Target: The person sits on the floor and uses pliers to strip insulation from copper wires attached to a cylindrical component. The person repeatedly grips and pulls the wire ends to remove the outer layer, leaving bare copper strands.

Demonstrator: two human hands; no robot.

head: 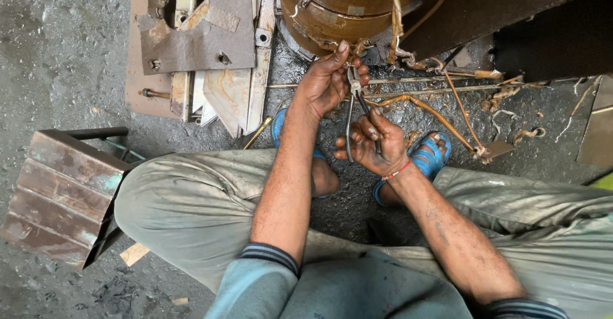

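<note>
1. Right hand is wrapped around the handles of a pair of pliers, palm up, fingers curled in. The handles look spread, so the squeeze is not full, and the nose points up toward the other hand.
2. Left hand is closed at the plier nose, thumb and fingers pinched together. It seems to steady a thin wire end right where the nose bites, though the wire inside the pinch is too small to confirm.
3. Plier head sits between the 2 hands, just in front of the big brown wound coil. Holding it close to the coil keeps the lead short and stiff, in my judgement.
4. Sleeved leads, tan and frayed, run from the coil base out to the right across the floor and past the right foot. Thin bare rods lie beside them.
5. Both feet in blue sandals are planted either side of the hands, with the knees wide. That squat puts the forearms over the work.
6. Left of the coil is a stack of rusty steel plates with a cut-out and bolts, leaning flat on the floor, well apart from the hands.
7. Lower left is a small slatted stool, tipped and unused.
8. The floor is dark and gritty, with insulation scraps scattered at right.
</note>
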